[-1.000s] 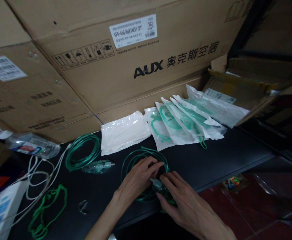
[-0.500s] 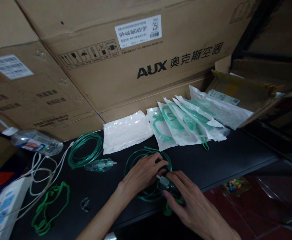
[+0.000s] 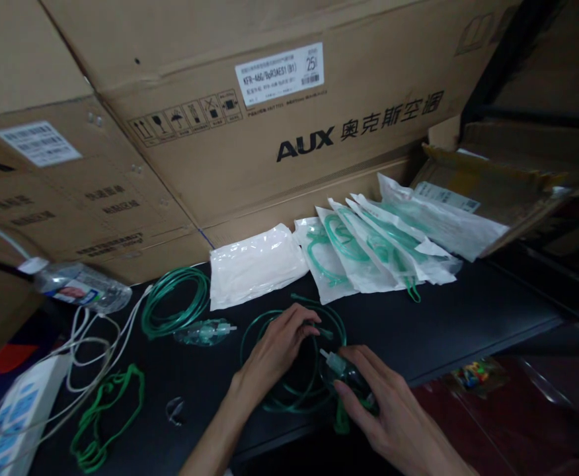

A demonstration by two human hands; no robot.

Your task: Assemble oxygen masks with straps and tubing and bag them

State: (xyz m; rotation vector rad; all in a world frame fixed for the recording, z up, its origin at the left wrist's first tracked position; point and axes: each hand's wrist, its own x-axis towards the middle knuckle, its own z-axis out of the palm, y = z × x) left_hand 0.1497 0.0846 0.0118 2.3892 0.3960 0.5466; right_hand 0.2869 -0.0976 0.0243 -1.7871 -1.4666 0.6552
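Observation:
My right hand [image 3: 388, 403] is wrapped around a clear green oxygen mask [image 3: 351, 377], whose pale connector points up and left. My left hand [image 3: 282, 340] pinches a length of green oxygen tubing [image 3: 256, 330] near its wider end, a short gap above the connector. Loops of that tubing lie on the black tabletop beneath both hands. A green strap hangs below the mask. Further left, another green tubing coil [image 3: 175, 304] lies beside a second mask [image 3: 205, 332]. Nearer the front left are a green elastic strap [image 3: 108, 416] and a small clear piece [image 3: 174, 410].
White packets [image 3: 257, 264] and several pouches of green tubing [image 3: 353, 254] line the back, before a large cardboard box [image 3: 289, 178]. An open carton [image 3: 488, 178] stands back right. At left are a plastic bottle [image 3: 88, 285], white cables [image 3: 114, 330] and a power strip [image 3: 29, 403].
My left hand has drawn slightly left with the tube end, away from the mask's connector, leaving a visible gap. My right hand still grips the mask. The view has shifted slightly.

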